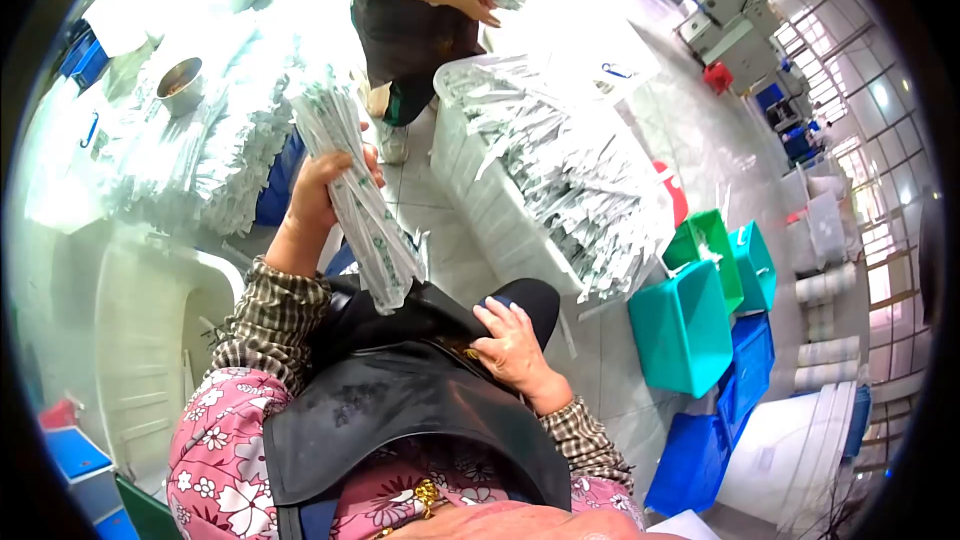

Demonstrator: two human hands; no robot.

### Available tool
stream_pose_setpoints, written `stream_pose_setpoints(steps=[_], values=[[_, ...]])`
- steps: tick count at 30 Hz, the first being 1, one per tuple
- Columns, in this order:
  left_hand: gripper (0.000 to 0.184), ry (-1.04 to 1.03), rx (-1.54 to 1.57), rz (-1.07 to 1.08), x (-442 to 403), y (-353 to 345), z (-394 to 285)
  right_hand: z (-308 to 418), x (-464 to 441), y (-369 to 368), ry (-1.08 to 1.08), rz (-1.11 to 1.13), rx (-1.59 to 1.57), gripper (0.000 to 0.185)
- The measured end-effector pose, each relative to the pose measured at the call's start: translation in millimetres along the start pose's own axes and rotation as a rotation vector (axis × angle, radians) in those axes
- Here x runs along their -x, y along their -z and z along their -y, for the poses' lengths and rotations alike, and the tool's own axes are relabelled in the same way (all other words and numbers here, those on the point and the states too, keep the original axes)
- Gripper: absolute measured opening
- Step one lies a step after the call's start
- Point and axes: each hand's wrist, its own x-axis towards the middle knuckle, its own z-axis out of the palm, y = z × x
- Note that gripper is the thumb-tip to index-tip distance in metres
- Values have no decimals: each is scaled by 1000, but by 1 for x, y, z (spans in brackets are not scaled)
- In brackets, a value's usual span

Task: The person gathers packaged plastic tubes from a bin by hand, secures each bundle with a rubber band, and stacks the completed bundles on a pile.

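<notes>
My left hand (322, 185) is closed round a bundle of long, thin packets in clear wrappers with green print (365, 215), held slanting above my lap. What lies inside the wrappers is too small to tell. My right hand (513, 345) rests on the dark cloth over my leg, its fingers apart and loosely bent, with nothing seen in them. Ahead and to the right, a large white tub (480, 205) is heaped with similar loose packets (570, 160). More packets (235, 130) lie piled on the table at the left.
A metal cup (180, 85) stands on the left pile. Across from me a person in a dark apron (415, 25) holds some packets. Teal (680, 330), green (712, 260) and blue bins (690, 465) stand right. A pale tub (165, 340) sits at my left.
</notes>
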Motion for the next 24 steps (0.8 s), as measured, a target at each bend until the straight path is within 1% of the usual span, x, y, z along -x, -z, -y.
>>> stream_pose_setpoints(steps=[1, 5, 8, 9, 10, 12, 14, 15, 16, 18, 19, 22, 23, 24], values=[[62, 6, 2, 26, 0, -1, 1, 4, -2, 6, -6, -13, 6, 13], [60, 64, -55, 65, 1, -20, 1, 9, -4, 12, -7, -103, -86, 14], [61, 65, -104, 178, 2, -38, 6, 13, -5, 16, -38, -76, -247, 14], [63, 85, -100, 235, 1, -43, 10, 16, -8, 20, -67, -110, -324, 13], [62, 150, -90, 261, 3, -48, 12, 19, -12, 26, -95, -141, -401, 11], [57, 221, -152, 268, 7, -63, 17, 26, -23, 41, -149, -199, -554, 9], [50, 269, -198, 294, 9, -72, 31, 23, -35, 49, -230, -322, -726, 7], [47, 283, -165, 363, 9, -75, 40, 16, -43, 50, -299, -359, -727, 5], [46, 287, -188, 386, 12, -83, 44, 12, -51, 52, -369, -399, -724, 4], [43, 346, -243, 413, 15, -95, 46, 1, -76, 51, -316, -522, -755, 4], [40, 382, -250, 447, 17, -103, 38, 3, -86, 52, -382, -549, -956, 7], [40, 305, -284, 497, 14, -100, 47, -6, -100, 58, -446, -397, -1003, 7], [35, 315, -270, 460, 16, -98, 47, -8, -104, 57, -458, -348, -1015, 7], [37, 322, -302, 415, 17, -97, 47, -9, -107, 56, -394, -376, -858, 7]])
